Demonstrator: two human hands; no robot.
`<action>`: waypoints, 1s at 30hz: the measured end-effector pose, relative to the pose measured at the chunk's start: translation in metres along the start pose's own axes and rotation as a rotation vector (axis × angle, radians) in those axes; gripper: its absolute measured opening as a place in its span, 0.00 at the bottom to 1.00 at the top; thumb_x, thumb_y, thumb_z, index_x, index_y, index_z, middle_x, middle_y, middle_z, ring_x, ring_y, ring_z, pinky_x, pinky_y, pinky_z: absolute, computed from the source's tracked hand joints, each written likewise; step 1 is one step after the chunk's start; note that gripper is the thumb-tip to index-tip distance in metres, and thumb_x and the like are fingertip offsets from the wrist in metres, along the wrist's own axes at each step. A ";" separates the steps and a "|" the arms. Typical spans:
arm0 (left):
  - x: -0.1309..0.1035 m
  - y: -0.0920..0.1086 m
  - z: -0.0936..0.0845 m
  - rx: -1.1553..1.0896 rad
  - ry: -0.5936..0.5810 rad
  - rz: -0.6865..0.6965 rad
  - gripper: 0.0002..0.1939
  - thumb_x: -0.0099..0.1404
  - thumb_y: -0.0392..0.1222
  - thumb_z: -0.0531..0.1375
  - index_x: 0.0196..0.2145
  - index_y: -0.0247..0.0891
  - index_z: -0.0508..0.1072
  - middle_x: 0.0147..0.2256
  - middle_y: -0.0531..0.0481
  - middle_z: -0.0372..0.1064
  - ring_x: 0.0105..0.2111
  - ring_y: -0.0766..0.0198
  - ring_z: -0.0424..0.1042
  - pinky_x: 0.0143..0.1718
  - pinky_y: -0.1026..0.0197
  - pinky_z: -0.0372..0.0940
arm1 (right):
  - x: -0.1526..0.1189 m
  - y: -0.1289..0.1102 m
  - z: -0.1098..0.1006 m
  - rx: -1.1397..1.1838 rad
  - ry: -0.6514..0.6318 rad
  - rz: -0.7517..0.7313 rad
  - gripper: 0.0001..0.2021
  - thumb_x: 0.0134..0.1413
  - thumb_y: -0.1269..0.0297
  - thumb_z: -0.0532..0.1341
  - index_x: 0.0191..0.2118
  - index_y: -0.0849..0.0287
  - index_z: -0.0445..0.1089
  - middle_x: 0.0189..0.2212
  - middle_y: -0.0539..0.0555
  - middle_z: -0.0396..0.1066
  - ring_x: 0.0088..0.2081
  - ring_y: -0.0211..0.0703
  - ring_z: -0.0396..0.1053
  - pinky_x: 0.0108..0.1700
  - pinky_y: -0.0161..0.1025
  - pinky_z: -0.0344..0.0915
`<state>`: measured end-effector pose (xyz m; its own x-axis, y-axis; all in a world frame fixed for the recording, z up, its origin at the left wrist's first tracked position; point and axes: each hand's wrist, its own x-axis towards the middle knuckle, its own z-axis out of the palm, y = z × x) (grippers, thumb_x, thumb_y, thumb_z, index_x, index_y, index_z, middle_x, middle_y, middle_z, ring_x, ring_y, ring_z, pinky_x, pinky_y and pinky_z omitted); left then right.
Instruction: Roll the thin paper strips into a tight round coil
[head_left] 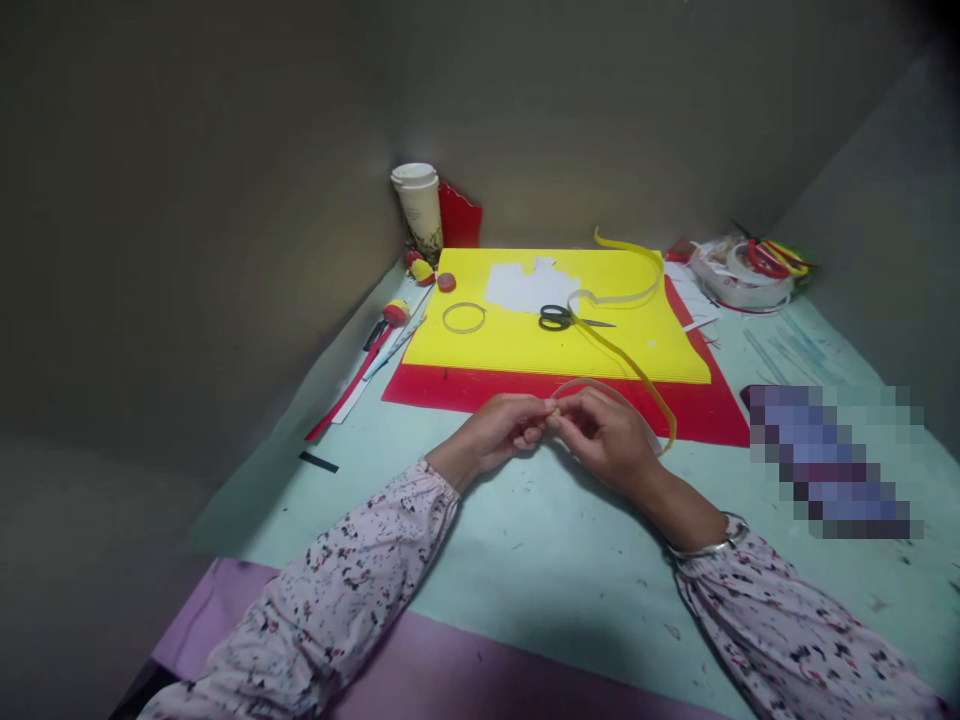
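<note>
My left hand [508, 430] and my right hand [609, 440] meet fingertip to fingertip above the front edge of the red sheet [427, 388]. Both are closed in a pinch on the end of a long, narrow yellow strip [626, 358] with a pale underside. The pinched end is tiny and mostly covered by my fingers. From there the strip arcs behind my right hand, bends, and curls away over the yellow sheets [480, 350]. Black-handled scissors [556, 318] lie there, partly under the strip, near a thin ring [463, 318] and a torn white paper [525, 287].
At the back left stands a lidded paper cup [418, 210], with small red-and-yellow pieces [396, 312] and a red strip [352, 385] nearby. A clear container [742, 275] holding tape rolls sits back right. A blurred-out object [832, 460] lies right of my hand.
</note>
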<state>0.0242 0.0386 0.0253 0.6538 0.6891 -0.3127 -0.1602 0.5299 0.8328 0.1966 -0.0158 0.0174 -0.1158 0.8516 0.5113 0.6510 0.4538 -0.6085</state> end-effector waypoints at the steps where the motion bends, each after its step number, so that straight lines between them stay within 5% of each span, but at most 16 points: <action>1: 0.000 0.000 0.000 -0.001 0.000 0.001 0.09 0.58 0.40 0.65 0.27 0.32 0.70 0.21 0.55 0.58 0.19 0.75 0.54 0.19 0.68 0.43 | 0.000 0.000 0.000 -0.005 0.002 0.002 0.03 0.61 0.65 0.64 0.39 0.58 0.74 0.28 0.52 0.72 0.28 0.39 0.68 0.29 0.36 0.63; 30: -0.001 0.001 0.001 0.006 -0.006 0.009 0.12 0.58 0.42 0.66 0.25 0.33 0.69 0.20 0.56 0.57 0.19 0.75 0.53 0.19 0.67 0.43 | 0.001 0.002 0.002 -0.039 0.040 0.007 0.05 0.60 0.62 0.65 0.36 0.57 0.73 0.26 0.51 0.69 0.26 0.39 0.66 0.28 0.36 0.61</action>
<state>0.0239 0.0376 0.0270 0.6567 0.6908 -0.3025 -0.1620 0.5209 0.8381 0.1960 -0.0137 0.0156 -0.0820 0.8431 0.5315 0.6802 0.4371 -0.5884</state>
